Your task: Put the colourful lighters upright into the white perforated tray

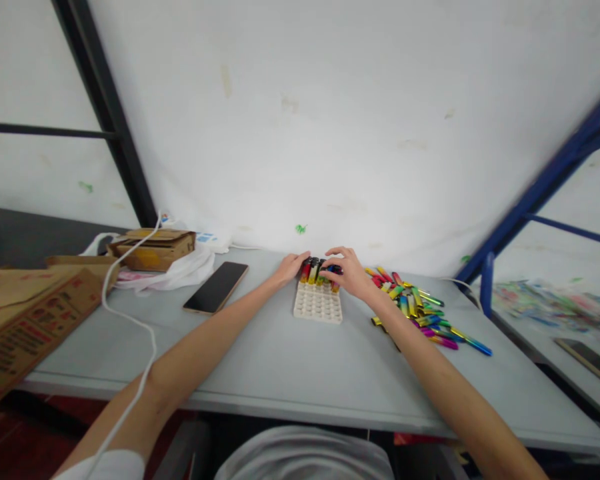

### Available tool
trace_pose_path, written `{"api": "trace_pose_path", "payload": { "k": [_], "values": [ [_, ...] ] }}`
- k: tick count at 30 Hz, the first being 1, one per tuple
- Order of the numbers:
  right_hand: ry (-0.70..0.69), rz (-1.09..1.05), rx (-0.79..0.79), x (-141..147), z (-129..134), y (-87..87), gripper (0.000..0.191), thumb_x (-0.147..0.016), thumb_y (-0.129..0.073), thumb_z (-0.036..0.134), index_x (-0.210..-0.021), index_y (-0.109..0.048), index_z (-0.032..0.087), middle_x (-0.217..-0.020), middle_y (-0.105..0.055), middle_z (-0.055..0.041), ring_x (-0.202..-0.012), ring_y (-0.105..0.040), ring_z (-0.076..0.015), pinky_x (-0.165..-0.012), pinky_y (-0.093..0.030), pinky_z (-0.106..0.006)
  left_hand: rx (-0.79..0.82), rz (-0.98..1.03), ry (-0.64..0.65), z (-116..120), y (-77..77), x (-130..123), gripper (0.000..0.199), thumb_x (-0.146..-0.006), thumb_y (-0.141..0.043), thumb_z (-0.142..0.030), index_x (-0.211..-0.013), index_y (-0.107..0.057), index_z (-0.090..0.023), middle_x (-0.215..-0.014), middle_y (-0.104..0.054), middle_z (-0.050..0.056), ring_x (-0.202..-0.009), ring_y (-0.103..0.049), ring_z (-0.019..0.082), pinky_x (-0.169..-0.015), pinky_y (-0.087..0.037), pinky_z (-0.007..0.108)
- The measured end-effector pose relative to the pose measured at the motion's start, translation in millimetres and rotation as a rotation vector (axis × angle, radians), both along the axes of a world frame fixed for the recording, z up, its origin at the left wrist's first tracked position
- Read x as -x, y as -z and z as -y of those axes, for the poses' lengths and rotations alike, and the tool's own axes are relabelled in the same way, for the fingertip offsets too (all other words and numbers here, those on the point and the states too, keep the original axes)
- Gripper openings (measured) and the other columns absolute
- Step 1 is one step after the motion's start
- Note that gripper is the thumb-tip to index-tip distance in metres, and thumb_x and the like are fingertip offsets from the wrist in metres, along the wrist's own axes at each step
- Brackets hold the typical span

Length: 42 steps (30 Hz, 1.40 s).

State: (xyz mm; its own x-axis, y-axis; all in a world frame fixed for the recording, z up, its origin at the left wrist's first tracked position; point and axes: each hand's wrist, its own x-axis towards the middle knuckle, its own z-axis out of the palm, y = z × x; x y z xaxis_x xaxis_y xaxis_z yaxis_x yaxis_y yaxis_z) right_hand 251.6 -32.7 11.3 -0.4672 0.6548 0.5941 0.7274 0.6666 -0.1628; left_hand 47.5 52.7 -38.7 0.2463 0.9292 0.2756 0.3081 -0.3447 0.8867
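Observation:
A white tray (318, 305) with rows of holes lies on the grey table. Several shiny coloured tubes with black tops (313, 270) stand in its far rows. My left hand (291, 268) rests at the tray's far left corner, its fingertips against the leftmost tubes; whether it grips one is too small to tell. Over the far right part of the tray, my right hand (347, 270) is curled with thumb and fingers around a dark-topped tube (334, 269). To the right, partly behind my right forearm, lies a loose pile of metallic coloured tubes (415, 303).
A black phone (217, 287) lies left of the tray. Farther left are a small cardboard box (155, 250) on a white plastic bag (193, 268) and a large carton (40, 313). A white cable (153, 340) crosses my left arm. A wall (300, 133) stands behind.

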Motion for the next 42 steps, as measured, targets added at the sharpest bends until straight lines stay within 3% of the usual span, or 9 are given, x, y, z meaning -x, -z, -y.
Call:
{"api": "trace_pose_path", "payload": {
  "k": [8, 15, 20, 25, 29, 36, 39, 42],
  "values": [
    [0.013, -0.077, -0.013, -10.9, -1.8, -8.3, 0.023, -0.093, -0.067, 0.038, -0.11, -0.072, 0.023, -0.116, -0.064, -0.0113, -0.113, -0.058, -0.0264, -0.104, -0.045, -0.045, 0.02, 0.01, 0.004, 3.1, -3.2, -0.7, 0.058, -0.077, -0.044, -0.073, -0.052, -0.049, -0.021, -0.051, -0.045, -0.001, -0.061, -0.042, 0.017, -0.062, -0.03, 0.032],
    [0.116, -0.226, -0.019, -61.5, 4.3, -3.0, 0.024, -0.096, -0.062, 0.042, -0.104, -0.072, 0.022, -0.108, -0.071, -0.0099, -0.105, -0.064, -0.0247, -0.097, -0.05, -0.042, 0.049, 0.016, 0.003, 1.8, -1.3, 0.4, 0.058, -0.078, -0.046, -0.073, -0.053, -0.049, -0.021, -0.051, -0.046, -0.001, -0.062, -0.043, 0.018, -0.064, -0.03, 0.031],
    [0.249, -0.075, 0.136, -111.3, 12.6, 8.3, 0.026, -0.096, -0.058, 0.038, -0.099, -0.075, 0.019, -0.101, -0.075, -0.0114, -0.096, -0.068, -0.0257, -0.093, -0.052, -0.042, 0.041, 0.026, 0.006, -0.9, 1.1, 0.8, 0.059, -0.079, -0.047, -0.073, -0.052, -0.052, -0.021, -0.052, -0.05, 0.0, -0.064, -0.046, 0.019, -0.064, -0.033, 0.031],
    [0.164, 0.116, 0.349, -140.2, 18.4, 26.8, 0.035, -0.093, -0.062, 0.044, -0.115, -0.075, 0.02, -0.12, -0.073, -0.0126, -0.111, -0.066, -0.0293, -0.102, -0.048, -0.044, 0.051, 0.027, -0.001, -0.4, 0.9, 1.0, 0.058, -0.078, -0.047, -0.073, -0.053, -0.05, -0.021, -0.053, -0.05, 0.0, -0.064, -0.045, 0.018, -0.064, -0.032, 0.031],
    [0.149, 0.158, 0.398, -141.7, 21.0, 29.3, 0.039, -0.093, -0.063, 0.042, -0.124, -0.071, 0.02, -0.132, -0.067, -0.0134, -0.123, -0.06, -0.0298, -0.11, -0.042, -0.045, 0.048, 0.017, -0.005, 0.3, -0.4, 1.2, 0.057, -0.077, -0.047, -0.073, -0.053, -0.047, -0.021, -0.051, -0.045, -0.001, -0.062, -0.043, 0.018, -0.064, -0.031, 0.032],
    [0.153, 0.285, 0.416, -124.5, 26.9, 17.7, 0.026, -0.094, -0.061, 0.04, -0.102, -0.076, 0.02, -0.103, -0.074, -0.0111, -0.096, -0.064, -0.0272, -0.094, -0.047, -0.044, 0.04, 0.01, -0.008, -0.3, -0.6, 1.7, 0.057, -0.078, -0.046, -0.072, -0.052, -0.048, -0.021, -0.051, -0.046, -0.001, -0.063, -0.044, 0.018, -0.065, -0.032, 0.032],
    [0.144, 0.155, 0.398, -115.2, 33.3, 14.3, 0.035, -0.1, -0.05, 0.046, -0.1, -0.074, 0.02, -0.097, -0.073, -0.0103, -0.089, -0.063, -0.0247, -0.088, -0.048, -0.04, 0.043, 0.01, -0.007, -0.2, -0.4, 1.5, 0.057, -0.078, -0.047, -0.071, -0.052, -0.05, -0.021, -0.051, -0.047, -0.001, -0.062, -0.044, 0.018, -0.064, -0.032, 0.031],
    [0.164, -0.135, 0.425, -101.2, 41.9, 8.8, 0.046, -0.101, -0.041, 0.055, -0.095, -0.069, 0.019, -0.08, -0.068, -0.0058, -0.074, -0.059, -0.0196, -0.074, -0.047, -0.034, 0.038, 0.017, -0.008, 1.5, -1.3, 1.3, 0.057, -0.078, -0.047, -0.072, -0.053, -0.049, -0.021, -0.052, -0.046, -0.001, -0.063, -0.044, 0.018, -0.063, -0.03, 0.031]
  ]
}}
